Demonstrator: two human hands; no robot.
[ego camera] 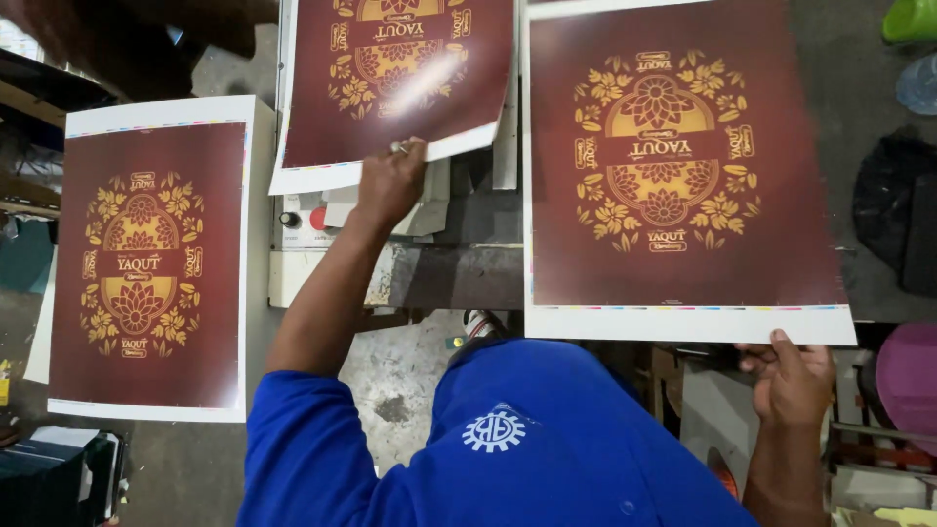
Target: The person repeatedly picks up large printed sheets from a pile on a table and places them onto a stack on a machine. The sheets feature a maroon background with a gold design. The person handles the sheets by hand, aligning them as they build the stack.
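Left hand pinches upper sheet at its bottom edge above the machine; right hand grips big sheet by its corner. Mid-handling; steady, crease-free holds seem needed.

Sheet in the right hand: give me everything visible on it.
The large printed sheet is glossy-looking paper, dark maroon with a gold floral emblem at its centre, framed by a white margin with a thin strip of colour marks along the near edge. It is held flat and spread out, its print upside down to the camera. The right hand pinches its near right corner, thumb on top. Its left edge runs beside a smaller-looking matching sheet gripped by the left hand.
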